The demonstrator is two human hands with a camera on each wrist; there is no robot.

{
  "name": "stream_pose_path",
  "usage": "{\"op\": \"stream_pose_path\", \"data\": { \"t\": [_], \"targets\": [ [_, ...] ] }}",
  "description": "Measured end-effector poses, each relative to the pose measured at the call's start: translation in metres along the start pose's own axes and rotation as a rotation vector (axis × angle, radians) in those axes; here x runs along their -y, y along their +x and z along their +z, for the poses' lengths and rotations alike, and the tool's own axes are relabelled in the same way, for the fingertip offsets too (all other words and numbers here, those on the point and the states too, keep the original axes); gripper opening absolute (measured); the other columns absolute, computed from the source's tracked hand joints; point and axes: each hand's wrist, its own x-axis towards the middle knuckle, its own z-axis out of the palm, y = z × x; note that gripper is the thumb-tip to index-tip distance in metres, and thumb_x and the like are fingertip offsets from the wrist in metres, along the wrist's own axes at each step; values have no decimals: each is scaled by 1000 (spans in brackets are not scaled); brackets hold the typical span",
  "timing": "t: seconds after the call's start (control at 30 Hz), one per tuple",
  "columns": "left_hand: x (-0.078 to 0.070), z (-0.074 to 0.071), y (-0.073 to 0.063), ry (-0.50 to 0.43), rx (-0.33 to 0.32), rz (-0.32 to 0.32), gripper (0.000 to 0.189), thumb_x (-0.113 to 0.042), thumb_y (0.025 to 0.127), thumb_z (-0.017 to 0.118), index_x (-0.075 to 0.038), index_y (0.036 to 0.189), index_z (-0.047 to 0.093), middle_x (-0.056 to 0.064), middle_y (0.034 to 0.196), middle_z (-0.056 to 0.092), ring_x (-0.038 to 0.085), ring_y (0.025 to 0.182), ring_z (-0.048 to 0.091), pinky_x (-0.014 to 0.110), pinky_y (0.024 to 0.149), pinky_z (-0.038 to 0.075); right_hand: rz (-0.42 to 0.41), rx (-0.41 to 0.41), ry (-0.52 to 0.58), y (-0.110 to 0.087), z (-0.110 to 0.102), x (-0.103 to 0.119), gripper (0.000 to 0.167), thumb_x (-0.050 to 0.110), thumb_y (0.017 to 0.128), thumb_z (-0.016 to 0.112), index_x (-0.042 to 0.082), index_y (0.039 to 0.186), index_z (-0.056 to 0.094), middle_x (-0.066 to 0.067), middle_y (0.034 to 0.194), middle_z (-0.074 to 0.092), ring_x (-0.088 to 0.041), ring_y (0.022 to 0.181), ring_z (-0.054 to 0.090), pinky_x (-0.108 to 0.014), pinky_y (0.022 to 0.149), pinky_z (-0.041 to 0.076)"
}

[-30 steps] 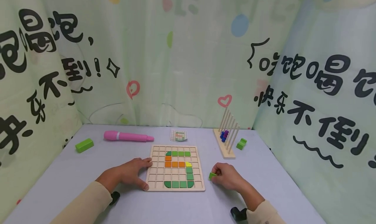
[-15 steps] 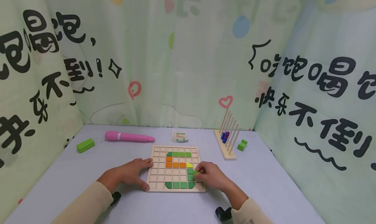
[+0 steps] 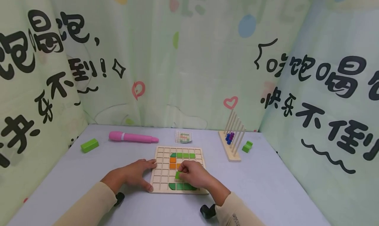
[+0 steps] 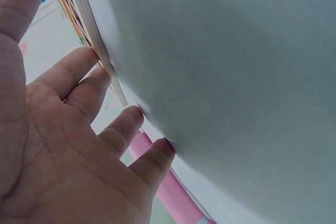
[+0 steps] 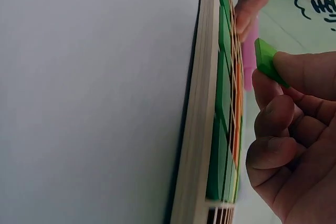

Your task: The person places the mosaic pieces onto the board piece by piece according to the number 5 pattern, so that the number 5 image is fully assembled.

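A wooden grid board (image 3: 161,175) lies on the table, with dark green tiles (image 3: 180,186) along its near row, green tiles (image 3: 186,155) along a far row and orange tiles (image 3: 172,163) between. My right hand (image 3: 196,175) hovers over the board's middle and hides part of it. Between thumb and forefinger it pinches a light green tile (image 5: 265,62), tilted and raised above the board in the right wrist view; its other fingers curl inward. At the board's left edge rests my left hand (image 3: 130,174), fingers spread and fingertips (image 4: 90,55) against the wooden side.
Behind the board lie a pink tube-shaped thing (image 3: 133,137) and a small pattern card (image 3: 183,137). To the right stands a wooden peg rack (image 3: 234,157) with blue and purple beads (image 3: 229,138). Green blocks sit far left (image 3: 89,145) and beside the rack (image 3: 247,146).
My right hand has carried the light green tile leftward, from the table right of the board to above its middle. The left hand stays at the board's left edge.
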Motion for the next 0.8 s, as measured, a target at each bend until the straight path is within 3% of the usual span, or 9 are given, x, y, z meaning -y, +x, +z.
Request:
{"op": "stream_pose_path", "data": {
  "t": [0.23,0.5,0.8],
  "targets": [
    [0,0,1,10,6,-13,98,-42,72,95,-16,155,50,0,168,37,40,155,27,62,122,28,-29,22,-46,13,10,12,7,9,97,70,14,91,68,6,81,61,-9,76,53,-23,68,45],
    [-2,-1,0,5,12,-11,97,-40,72,95,-15,154,51,1,167,38,41,155,27,62,122,29,10,-16,-63,17,16,18,9,8,95,72,12,88,69,4,77,60,-11,72,53,-24,64,45],
    [0,-1,0,5,9,-12,96,-41,72,95,-15,154,51,1,167,38,41,155,27,62,122,29,57,-14,-194,18,24,24,19,12,93,76,17,77,66,6,70,57,-10,67,51,-23,60,42]
  ]
}}
